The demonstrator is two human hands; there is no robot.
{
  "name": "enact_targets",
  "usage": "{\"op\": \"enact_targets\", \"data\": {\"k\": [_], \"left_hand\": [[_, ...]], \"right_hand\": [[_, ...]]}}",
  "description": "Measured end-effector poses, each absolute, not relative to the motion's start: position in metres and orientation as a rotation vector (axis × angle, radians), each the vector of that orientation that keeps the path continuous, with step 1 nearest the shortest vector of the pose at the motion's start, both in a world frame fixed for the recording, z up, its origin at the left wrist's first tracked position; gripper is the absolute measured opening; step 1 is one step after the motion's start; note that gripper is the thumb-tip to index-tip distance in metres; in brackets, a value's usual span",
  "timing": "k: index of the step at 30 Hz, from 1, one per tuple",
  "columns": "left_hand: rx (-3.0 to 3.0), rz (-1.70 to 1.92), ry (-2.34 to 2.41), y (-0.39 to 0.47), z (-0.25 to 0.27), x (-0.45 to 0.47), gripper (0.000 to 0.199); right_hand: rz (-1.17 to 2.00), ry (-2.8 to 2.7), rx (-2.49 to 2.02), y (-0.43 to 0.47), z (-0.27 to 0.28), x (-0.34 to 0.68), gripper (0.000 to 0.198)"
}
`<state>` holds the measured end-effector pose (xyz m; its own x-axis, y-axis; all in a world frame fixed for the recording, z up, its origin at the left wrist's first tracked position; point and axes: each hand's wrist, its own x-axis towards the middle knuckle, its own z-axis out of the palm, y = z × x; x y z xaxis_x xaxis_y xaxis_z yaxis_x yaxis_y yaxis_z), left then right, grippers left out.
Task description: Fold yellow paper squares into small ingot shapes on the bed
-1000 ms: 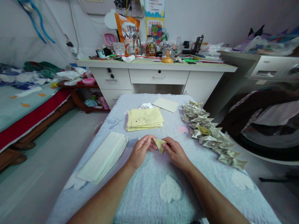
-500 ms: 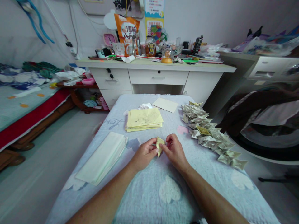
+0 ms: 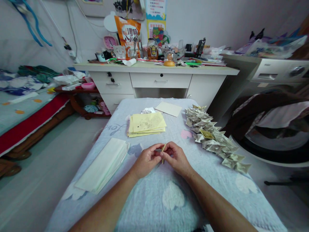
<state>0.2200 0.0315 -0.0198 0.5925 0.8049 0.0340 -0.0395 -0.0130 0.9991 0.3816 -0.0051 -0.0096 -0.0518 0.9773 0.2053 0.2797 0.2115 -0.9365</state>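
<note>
Between my two hands is a small folded piece of yellow paper (image 3: pixel 163 149), turned edge-on so only a thin strip of it shows. My left hand (image 3: pixel 150 158) pinches it from the left with thumb and fingers. From the other side my right hand (image 3: pixel 175 157) pinches it too, the fingertips of both hands meeting. Just beyond lies a stack of yellow paper sheets (image 3: pixel 146 123) with dark print on top. To the right, pale folded paper pieces (image 3: pixel 209 129) stand packed in a long slanting row, a yellower one among them.
A pile of long white-green paper (image 3: pixel 102 166) lies at left on the patterned cloth (image 3: pixel 142 206). Behind the stack are a pale card (image 3: pixel 168 109) and a crumpled white tissue (image 3: pixel 148 110). A white desk (image 3: pixel 159 69) stands beyond, a washing machine (image 3: pixel 263 75) to the right.
The folded yellow paper has turned from showing its face to edge-on. My right hand has closed in on my left. The whole view has shifted slightly.
</note>
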Motion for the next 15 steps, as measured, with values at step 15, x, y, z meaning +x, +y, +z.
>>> {"op": "enact_targets", "data": {"k": [15], "left_hand": [[1.393, 0.826, 0.778, 0.0329, -0.0136, 0.2219, 0.042]], "right_hand": [[0.864, -1.476, -1.234, -0.0054, -0.007, 0.3789, 0.012]]}}
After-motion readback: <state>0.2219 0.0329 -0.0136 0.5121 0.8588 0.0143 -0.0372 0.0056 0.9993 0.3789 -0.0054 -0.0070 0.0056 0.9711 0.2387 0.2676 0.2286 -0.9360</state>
